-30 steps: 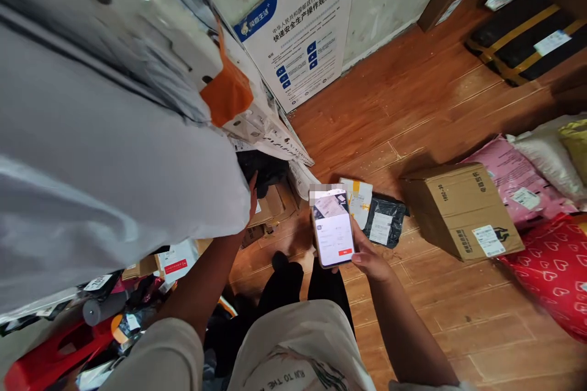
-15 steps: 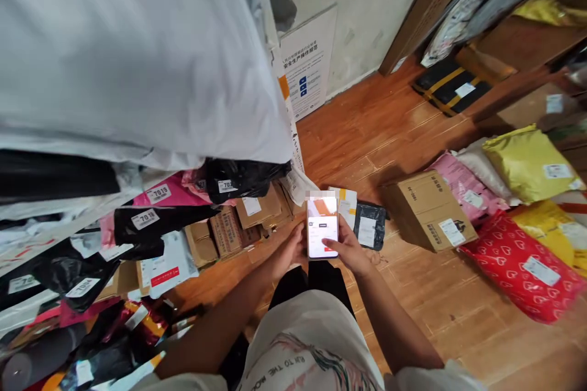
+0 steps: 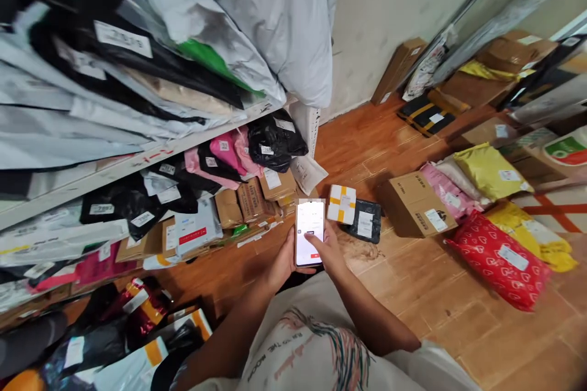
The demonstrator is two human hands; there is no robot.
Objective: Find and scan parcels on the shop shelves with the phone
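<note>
A smartphone (image 3: 310,244) with a bright, mostly white screen is held upright in front of my body. My left hand (image 3: 285,263) wraps around its left side and lower edge. My right hand (image 3: 334,250) is at its right side, with the thumb over the middle of the screen; its other fingers are largely hidden behind the phone. Past the phone on the floor lie a white box with yellow tape (image 3: 342,204) and a black parcel (image 3: 365,222) with a white label.
On the left stands a white shelf (image 3: 137,162) stacked with labelled parcels. A large grey-white bag (image 3: 275,12) bulges from its top. To the right, a cardboard box (image 3: 413,201), a red heart-patterned parcel (image 3: 504,256) and a yellow parcel (image 3: 493,170) lie on the wooden floor.
The view has shifted back, showing more of the shelf, with the grey-white bag smaller in view. The right thumb has moved up and left on the screen. The phone stays held.
</note>
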